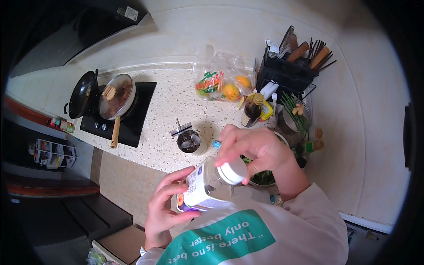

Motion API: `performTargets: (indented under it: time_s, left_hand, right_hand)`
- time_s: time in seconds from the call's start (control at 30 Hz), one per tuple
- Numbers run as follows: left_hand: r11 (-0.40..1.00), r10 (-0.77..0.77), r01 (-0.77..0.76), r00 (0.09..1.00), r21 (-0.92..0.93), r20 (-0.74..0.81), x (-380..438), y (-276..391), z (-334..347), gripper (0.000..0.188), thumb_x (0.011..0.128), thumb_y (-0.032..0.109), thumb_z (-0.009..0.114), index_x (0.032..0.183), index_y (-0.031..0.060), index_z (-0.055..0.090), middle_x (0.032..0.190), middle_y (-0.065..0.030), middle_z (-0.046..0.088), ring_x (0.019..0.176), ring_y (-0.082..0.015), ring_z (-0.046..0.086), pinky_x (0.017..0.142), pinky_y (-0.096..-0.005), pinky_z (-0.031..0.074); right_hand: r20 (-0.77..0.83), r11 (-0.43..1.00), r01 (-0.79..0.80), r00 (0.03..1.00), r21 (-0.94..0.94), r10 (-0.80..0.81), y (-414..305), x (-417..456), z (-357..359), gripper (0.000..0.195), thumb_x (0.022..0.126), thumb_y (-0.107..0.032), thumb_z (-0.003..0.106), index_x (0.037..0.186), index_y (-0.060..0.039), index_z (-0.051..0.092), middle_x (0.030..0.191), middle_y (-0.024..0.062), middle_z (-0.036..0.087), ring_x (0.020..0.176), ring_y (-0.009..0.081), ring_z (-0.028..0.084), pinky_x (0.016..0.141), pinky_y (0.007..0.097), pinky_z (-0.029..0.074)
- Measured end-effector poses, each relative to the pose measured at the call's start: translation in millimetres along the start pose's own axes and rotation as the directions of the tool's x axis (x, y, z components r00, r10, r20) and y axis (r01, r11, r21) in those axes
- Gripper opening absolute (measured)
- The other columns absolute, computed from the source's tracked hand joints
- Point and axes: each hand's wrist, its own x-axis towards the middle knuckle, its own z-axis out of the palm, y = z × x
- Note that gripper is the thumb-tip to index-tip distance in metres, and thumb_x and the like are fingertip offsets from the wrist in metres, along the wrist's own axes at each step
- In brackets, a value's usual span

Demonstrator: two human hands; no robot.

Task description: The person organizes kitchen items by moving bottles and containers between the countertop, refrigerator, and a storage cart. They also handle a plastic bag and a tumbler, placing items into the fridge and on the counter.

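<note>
My left hand [169, 202] is wrapped around the labelled body of a clear plastic bottle [198, 192], which is tilted in front of my chest. The fingers of my right hand [255, 149] grip its white screw cap [233, 171], which sits on the bottle's neck. Beyond the bottle, a tumbler [190, 142] with ice and dark liquid stands on the speckled countertop [165, 109]. Its lid with a metal straw [181, 129] leans at the tumbler's rim. A small blue object [217, 144] shows beside my right hand, mostly hidden.
A lidded pan [116, 96] and a black wok [82, 96] sit at the cooktop [145, 99]. A plastic bag of oranges [225, 79], a sauce bottle [251, 111] and a black utensil holder [285, 73] stand along the back. Leafy greens [263, 178] lie in a bowl partly behind my right arm.
</note>
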Motion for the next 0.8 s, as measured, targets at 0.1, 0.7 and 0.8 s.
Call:
performTargets:
  time_s: [0.1,0.7,0.8]
  left_hand:
    - [0.999,0.007,-0.011,0.995,-0.037,-0.100,7,-20,-10,0.069,0.075,0.026,0.082,0.131,0.0014,0.050,0.141,-0.0264,0.043,0.134,-0.0360,0.040,0.106,-0.0463,0.035]
    - [0.710,-0.047,0.203,0.969,0.674,-0.242,72,-168,-58,0.028,0.081,0.010,0.072,0.106,0.0032,0.061,0.131,-0.0188,0.053,0.116,-0.0376,0.053,0.097,-0.0411,0.045]
    - [0.729,0.024,0.159,0.966,0.666,-0.258,66,-163,-48,0.022,0.079,0.002,0.071,0.098,0.0016,0.061,0.123,-0.0180,0.058,0.114,-0.0365,0.056,0.093,-0.0399,0.048]
  right_hand:
    - [-0.236,0.980,-0.160,0.963,-0.117,0.129,-5,-3,-5,0.043,0.072,-0.009,0.079,0.112,-0.0018,0.066,0.112,0.0096,0.066,0.106,0.0211,0.059,0.096,0.0335,0.043]
    - [-0.638,0.308,-0.607,0.770,-0.733,0.001,215,-60,-52,0.041,0.068,0.002,0.074,0.108,-0.0061,0.067,0.112,0.0081,0.062,0.103,0.0290,0.053,0.092,0.0362,0.045]
    - [-0.649,0.298,-0.627,0.760,-0.720,0.033,217,-64,-51,0.040,0.069,0.000,0.074,0.107,-0.0070,0.067,0.113,0.0065,0.062,0.104,0.0273,0.053,0.093,0.0359,0.044]
